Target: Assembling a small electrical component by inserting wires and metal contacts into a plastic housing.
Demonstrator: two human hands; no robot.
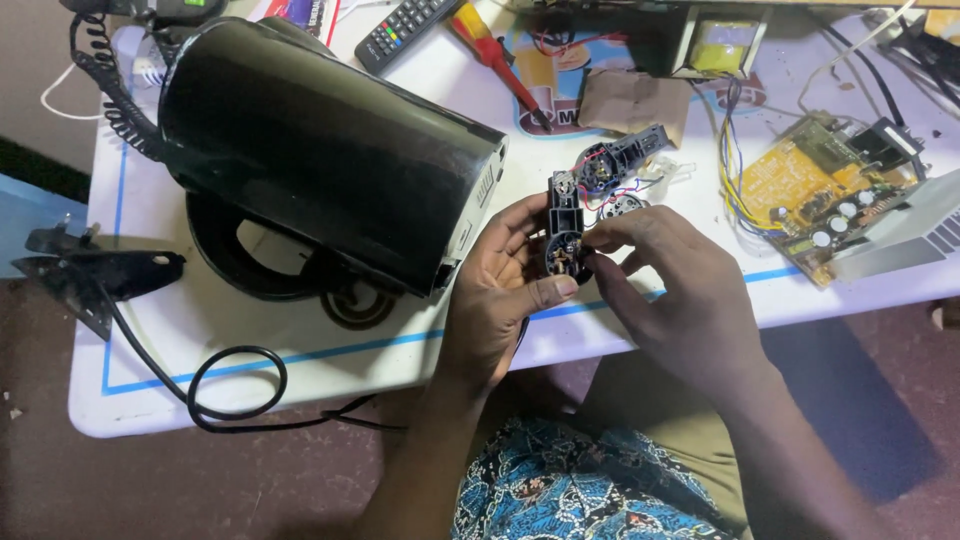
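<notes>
Both hands grip a small black switch part (563,232) at table edge: left hand (500,290) clasps it, right hand (665,275) pinches it. The kettle (330,150) lies at nine o'clock, still disassembled.

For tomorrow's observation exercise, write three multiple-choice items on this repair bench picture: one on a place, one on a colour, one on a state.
1. Where does the yellow circuit board lie?
A. On the table's right side
B. Under the kettle
C. On the floor

2. What colour is the screwdriver handle?
A. Green
B. Red and yellow
C. White

3. How does the black kettle sit?
A. Upright
B. Tipped on its side
C. Hanging

Answers: 1 A, it rests right of both hands on the white table. 2 B, red with yellow. 3 B, its body lies sideways. The left hand and right hand hold a small black part.
</notes>
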